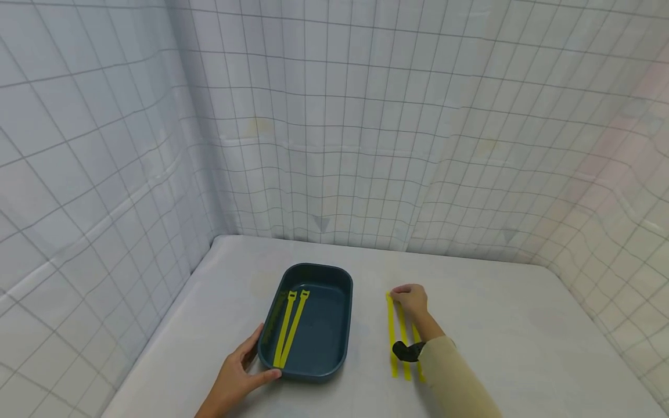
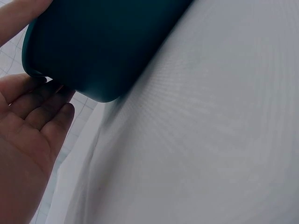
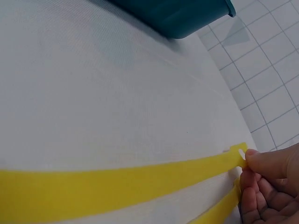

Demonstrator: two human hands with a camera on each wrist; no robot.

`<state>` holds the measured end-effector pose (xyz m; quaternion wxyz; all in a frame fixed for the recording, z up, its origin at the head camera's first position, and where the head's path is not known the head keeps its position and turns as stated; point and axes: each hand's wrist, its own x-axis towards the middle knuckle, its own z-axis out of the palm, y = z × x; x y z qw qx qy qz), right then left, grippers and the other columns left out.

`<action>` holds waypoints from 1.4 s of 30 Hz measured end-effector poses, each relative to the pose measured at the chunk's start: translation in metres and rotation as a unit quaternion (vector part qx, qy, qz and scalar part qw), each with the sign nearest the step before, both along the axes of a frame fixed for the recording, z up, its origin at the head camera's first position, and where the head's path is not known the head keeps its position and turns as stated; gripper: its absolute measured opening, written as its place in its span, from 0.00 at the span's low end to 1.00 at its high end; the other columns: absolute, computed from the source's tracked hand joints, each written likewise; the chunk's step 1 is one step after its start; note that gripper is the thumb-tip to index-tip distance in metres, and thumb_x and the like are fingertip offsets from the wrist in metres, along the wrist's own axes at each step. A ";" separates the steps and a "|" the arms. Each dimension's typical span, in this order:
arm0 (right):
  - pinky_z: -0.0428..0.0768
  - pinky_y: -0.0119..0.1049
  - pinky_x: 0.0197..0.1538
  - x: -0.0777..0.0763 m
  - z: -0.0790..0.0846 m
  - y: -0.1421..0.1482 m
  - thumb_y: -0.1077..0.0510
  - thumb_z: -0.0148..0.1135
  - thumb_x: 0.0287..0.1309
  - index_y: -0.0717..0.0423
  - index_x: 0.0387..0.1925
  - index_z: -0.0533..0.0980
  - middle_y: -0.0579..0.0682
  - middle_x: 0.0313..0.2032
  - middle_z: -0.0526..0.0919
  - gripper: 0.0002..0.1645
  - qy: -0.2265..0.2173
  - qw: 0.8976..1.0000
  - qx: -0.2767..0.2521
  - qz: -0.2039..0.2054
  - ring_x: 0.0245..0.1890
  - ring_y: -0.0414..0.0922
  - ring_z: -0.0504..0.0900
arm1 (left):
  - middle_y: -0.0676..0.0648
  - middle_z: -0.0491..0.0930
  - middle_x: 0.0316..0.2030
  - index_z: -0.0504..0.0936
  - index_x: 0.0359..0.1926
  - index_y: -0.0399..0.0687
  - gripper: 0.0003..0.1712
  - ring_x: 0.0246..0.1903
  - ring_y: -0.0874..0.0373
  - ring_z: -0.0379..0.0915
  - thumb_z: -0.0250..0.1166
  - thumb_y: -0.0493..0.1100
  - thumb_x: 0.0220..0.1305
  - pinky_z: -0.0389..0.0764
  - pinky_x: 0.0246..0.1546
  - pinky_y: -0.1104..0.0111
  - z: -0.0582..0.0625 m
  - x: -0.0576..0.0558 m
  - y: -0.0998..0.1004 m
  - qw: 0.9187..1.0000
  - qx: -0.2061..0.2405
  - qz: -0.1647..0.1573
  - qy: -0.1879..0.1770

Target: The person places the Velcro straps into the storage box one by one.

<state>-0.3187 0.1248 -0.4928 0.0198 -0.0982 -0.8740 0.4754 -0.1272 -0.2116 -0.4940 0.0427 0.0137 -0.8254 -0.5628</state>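
Note:
A dark teal plastic tray [image 1: 324, 331] with raised walls stands on the white table, and two yellow hook-and-loop cable ties [image 1: 294, 328] lie lengthwise inside it, near its left wall. My left hand [image 1: 237, 371] holds the tray's near left corner, thumb at the front rim and fingers along the left side. Right of the tray, three more yellow ties lie side by side on the cloth. My right hand [image 1: 412, 299] pinches the slotted head of the leftmost tie [image 3: 140, 186] between thumb and finger. The middle tie [image 3: 219, 210] passes close under that hand; the right one is partly hidden.
White cloth covers the table [image 1: 496, 337]. Grid-patterned white curtains [image 1: 334, 145] hang at the back and both sides. A black wrist strap [image 1: 407, 351] sits at the right sleeve, above the ties.

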 end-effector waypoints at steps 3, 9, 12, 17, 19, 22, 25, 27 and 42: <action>0.71 0.27 0.24 0.000 0.000 0.002 0.62 0.66 0.51 0.65 0.30 0.81 0.55 0.32 0.81 0.08 -0.008 1.000 -0.023 -0.008 0.29 0.47 0.74 | 0.40 0.56 0.66 0.57 0.68 0.38 0.53 0.63 0.48 0.54 0.75 0.47 0.44 0.65 0.58 0.58 0.000 0.000 0.000 1.000 -0.001 0.000 0.000; 0.69 0.24 0.23 -0.001 0.001 0.005 0.60 0.66 0.53 0.65 0.33 0.80 0.54 0.32 0.80 0.10 -0.023 0.998 -0.052 -0.002 0.29 0.46 0.73 | 0.40 0.56 0.66 0.56 0.68 0.37 0.54 0.63 0.48 0.53 0.75 0.47 0.44 0.65 0.58 0.58 -0.001 -0.002 0.001 1.000 -0.001 -0.001 -0.005; 0.73 0.27 0.27 -0.001 0.002 0.006 0.61 0.66 0.52 0.65 0.34 0.80 0.52 0.31 0.81 0.10 -0.015 0.997 -0.077 0.015 0.29 0.44 0.74 | 0.40 0.56 0.66 0.56 0.68 0.38 0.54 0.64 0.48 0.53 0.75 0.47 0.44 0.65 0.58 0.58 -0.001 -0.002 0.001 1.000 -0.002 -0.001 -0.006; 0.78 0.30 0.34 0.001 0.007 0.009 0.63 0.65 0.52 0.69 0.35 0.79 0.51 0.30 0.82 0.11 0.003 0.993 -0.107 0.045 0.28 0.41 0.77 | 0.39 0.56 0.66 0.56 0.68 0.38 0.54 0.64 0.47 0.53 0.75 0.48 0.44 0.65 0.58 0.58 0.000 -0.003 0.001 1.000 -0.004 0.002 -0.009; 0.80 0.32 0.36 0.002 0.010 0.010 0.64 0.65 0.52 0.69 0.35 0.79 0.52 0.30 0.82 0.11 0.007 0.992 -0.115 0.047 0.29 0.41 0.78 | 0.39 0.56 0.66 0.56 0.68 0.38 0.54 0.64 0.47 0.53 0.75 0.48 0.44 0.65 0.58 0.58 0.001 -0.003 0.001 1.000 -0.005 0.002 -0.010; 0.81 0.35 0.40 0.004 0.014 0.011 0.65 0.64 0.53 0.70 0.35 0.79 0.53 0.30 0.82 0.10 0.015 0.990 -0.128 0.051 0.31 0.43 0.79 | 0.39 0.56 0.66 0.56 0.68 0.37 0.54 0.64 0.47 0.53 0.75 0.48 0.44 0.65 0.58 0.58 0.001 -0.003 0.002 1.000 -0.006 0.002 -0.012; 0.81 0.38 0.43 0.007 0.018 0.011 0.65 0.63 0.53 0.71 0.36 0.79 0.53 0.31 0.82 0.10 0.021 0.988 -0.137 0.067 0.32 0.44 0.80 | 0.39 0.56 0.66 0.56 0.68 0.37 0.54 0.64 0.47 0.53 0.75 0.48 0.44 0.65 0.58 0.57 0.001 -0.002 0.002 1.000 -0.007 0.003 -0.012; 0.81 0.39 0.43 0.008 0.019 0.012 0.65 0.64 0.54 0.71 0.36 0.79 0.53 0.31 0.82 0.11 0.021 0.987 -0.141 0.075 0.32 0.45 0.80 | 0.39 0.56 0.66 0.56 0.68 0.37 0.54 0.64 0.47 0.53 0.75 0.48 0.44 0.65 0.58 0.57 0.001 -0.002 0.002 1.000 -0.007 0.004 -0.011; 0.79 0.41 0.49 0.027 0.038 0.022 0.62 0.64 0.54 0.69 0.39 0.79 0.55 0.36 0.82 0.13 0.011 0.980 -0.164 0.110 0.38 0.49 0.80 | 0.40 0.56 0.66 0.56 0.68 0.38 0.53 0.63 0.49 0.53 0.75 0.48 0.44 0.65 0.58 0.59 -0.002 0.000 0.001 1.000 -0.002 0.000 -0.003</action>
